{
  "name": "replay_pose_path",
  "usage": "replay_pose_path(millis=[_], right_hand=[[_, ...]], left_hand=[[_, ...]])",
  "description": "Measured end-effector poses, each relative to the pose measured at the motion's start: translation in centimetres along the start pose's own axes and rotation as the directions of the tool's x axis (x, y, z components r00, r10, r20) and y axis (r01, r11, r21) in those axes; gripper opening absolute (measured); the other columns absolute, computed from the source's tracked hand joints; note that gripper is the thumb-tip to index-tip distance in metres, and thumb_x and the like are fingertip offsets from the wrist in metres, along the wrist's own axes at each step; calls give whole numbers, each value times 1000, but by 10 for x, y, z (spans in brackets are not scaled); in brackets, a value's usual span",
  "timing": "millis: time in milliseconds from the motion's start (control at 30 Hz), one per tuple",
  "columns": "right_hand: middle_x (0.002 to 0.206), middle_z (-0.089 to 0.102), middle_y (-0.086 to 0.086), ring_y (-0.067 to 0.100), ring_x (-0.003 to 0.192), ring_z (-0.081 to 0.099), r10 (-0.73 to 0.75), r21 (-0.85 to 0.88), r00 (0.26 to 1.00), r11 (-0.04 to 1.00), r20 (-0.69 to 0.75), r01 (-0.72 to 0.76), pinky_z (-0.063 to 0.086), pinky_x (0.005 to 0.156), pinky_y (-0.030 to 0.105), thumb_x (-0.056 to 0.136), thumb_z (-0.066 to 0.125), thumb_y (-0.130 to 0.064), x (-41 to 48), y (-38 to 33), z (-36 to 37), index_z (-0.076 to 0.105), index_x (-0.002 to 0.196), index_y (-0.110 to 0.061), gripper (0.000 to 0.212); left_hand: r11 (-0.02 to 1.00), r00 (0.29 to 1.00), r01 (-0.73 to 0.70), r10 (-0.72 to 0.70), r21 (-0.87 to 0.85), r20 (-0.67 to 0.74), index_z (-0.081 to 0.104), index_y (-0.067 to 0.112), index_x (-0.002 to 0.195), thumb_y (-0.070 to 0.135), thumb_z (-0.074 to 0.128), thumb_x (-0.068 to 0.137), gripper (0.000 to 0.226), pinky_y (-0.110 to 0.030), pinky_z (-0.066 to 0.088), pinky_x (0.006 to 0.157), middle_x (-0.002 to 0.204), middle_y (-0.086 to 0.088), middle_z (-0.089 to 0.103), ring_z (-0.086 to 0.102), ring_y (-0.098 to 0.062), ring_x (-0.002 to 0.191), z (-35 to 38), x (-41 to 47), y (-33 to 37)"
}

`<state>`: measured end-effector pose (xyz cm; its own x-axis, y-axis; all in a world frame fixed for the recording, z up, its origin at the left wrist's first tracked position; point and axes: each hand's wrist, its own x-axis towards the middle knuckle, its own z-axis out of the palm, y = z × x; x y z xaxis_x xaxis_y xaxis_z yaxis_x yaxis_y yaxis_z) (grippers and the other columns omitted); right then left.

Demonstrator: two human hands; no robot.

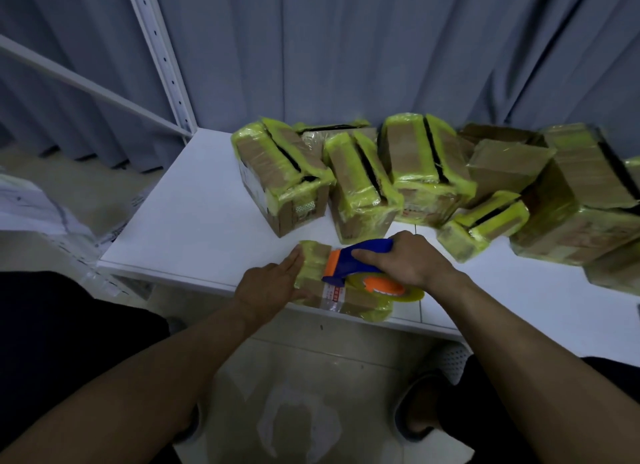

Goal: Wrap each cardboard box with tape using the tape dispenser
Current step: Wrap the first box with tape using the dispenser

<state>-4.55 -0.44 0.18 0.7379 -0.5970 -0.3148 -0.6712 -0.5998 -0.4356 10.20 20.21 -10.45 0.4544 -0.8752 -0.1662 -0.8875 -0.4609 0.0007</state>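
Right hand (405, 261): I am gripping the dispenser (360, 255) atop the box (356, 302), lower centre; my left hand (273, 285), fingers straight, is pressing its left side.

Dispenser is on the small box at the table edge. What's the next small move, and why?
Probably draw the tape dispenser along the box with the right hand. That hand grips the blue handle, the dispenser's head rests on the box top, and the left hand lies flat against the box, steadying it.
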Motion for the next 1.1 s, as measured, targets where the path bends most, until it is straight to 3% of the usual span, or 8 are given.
replay_pose_path(millis=[100,167,267,433,633,867,967,1100], right_hand=[[72,58,4,19,67,59,0,17,1000,1000,6,0,39,57,31,75,63,-83,3,-13,8,55,73,-14,70],[74,58,3,21,72,61,-5,36,1000,999,1,5,39,59,32,74,62,-85,5,-23,18,56,75,-15,70],[78,55,0,25,83,63,-29,-24,999,999,-29,28,43,65,32,74,58,-87,5,-31,30,57,87,-15,73],[79,53,0,25,86,62,-3,-46,1000,999,-10,3,46,69,34,75,54,-89,8,-32,27,57,95,-13,78],[77,62,1,16,73,63,-34,61,985,998,171,24,40,61,27,70,61,-88,14,-28,18,59,83,-19,71],[62,67,-5,9,61,64,-59,238,996,970,67,41,44,60,27,63,75,-80,6,-18,12,67,64,-21,59],[52,58,-7,7,50,55,-93,233,992,970,83,72,41,60,29,72,76,-73,3,-17,6,58,56,-23,56],[75,72,1,16,71,68,-74,186,995,981,63,61,51,68,36,71,73,-77,0,-12,-4,74,76,-15,62]], left_hand=[[999,999,-5,4,-42,-38,19,13,157,63,51,91,88,-34,46,71,165,2,8,58,-27,119,6,-2,-19],[998,996,-33,29,-53,-85,26,11,155,62,55,88,89,-46,48,91,164,-1,16,47,-30,135,5,-3,-34],[999,999,-34,33,1,41,6,22,159,66,43,92,88,-46,13,121,165,8,-5,3,-18,153,-2,-6,-48],[981,996,-75,84,-180,43,1,22,159,81,40,78,108,-42,14,122,165,6,-8,-8,-19,152,9,-11,-33],[986,996,-6,-8,-168,-86,33,9,153,65,59,84,92,-47,42,109,162,-5,23,20,-31,150,22,-7,-13],[996,990,3,-15,-90,-137,54,8,141,61,74,73,89,-40,58,80,151,-6,46,43,-29,139,24,-6,-12],[996,996,9,-17,-93,-92,29,11,155,60,60,87,89,-45,50,96,163,-3,20,19,-27,150,26,-4,-9],[998,999,23,-25,-60,-31,8,17,158,64,40,93,86,-43,35,114,165,3,-4,-3,-20,153,26,-1,-10]])
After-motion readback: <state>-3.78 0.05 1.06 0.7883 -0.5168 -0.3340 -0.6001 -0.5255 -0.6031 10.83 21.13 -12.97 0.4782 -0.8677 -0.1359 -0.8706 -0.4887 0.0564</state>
